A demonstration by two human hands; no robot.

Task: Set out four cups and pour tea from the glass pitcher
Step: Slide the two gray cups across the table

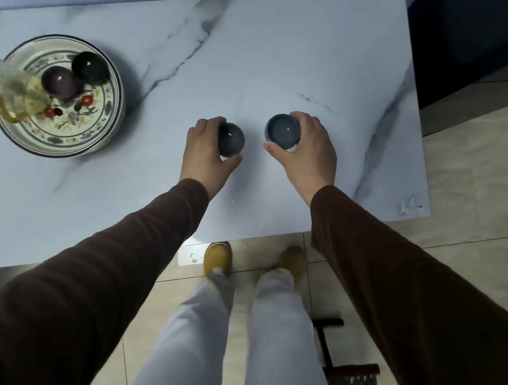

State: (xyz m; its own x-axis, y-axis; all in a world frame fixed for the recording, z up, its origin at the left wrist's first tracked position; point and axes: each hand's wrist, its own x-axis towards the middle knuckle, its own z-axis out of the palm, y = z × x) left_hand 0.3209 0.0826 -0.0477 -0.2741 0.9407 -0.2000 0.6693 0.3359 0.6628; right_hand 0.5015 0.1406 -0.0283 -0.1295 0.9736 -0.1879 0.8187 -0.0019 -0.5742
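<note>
A person in dark brown sleeves stands at a white marble-veined table (pixel 261 52), setting out cups for tea. Largest on the slab, at about nine o'clock, a round floral-painted ceramic plate (pixel 95 141) carries two upturned cups, a glossy plum-coloured cup (pixel 60 81) touching a glossy black-green cup (pixel 91 67) just beyond it. The clear glass pitcher (pixel 13 88), holding pale yellow tea, sits on the plate's left side, partly cut by the frame edge. Near the table's centre, the left hand (pixel 205 152) wraps thumb and fingers around an inverted grey-blue glazed cup (pixel 231 139); at three o'clock from it, close but apart, the right hand (pixel 310 154) curls around a second grey-blue cup with its mouth upward (pixel 282 131). Whether either cup already rests on the table cannot be told. Both hands are closed about the cup walls, not the rims. Such small glazed cups are likely light, hard, slippery and chip-prone, best held around the sides. The pitcher, heavier and fragile, probably wants its amber handle (pixel 7 113).
</note>
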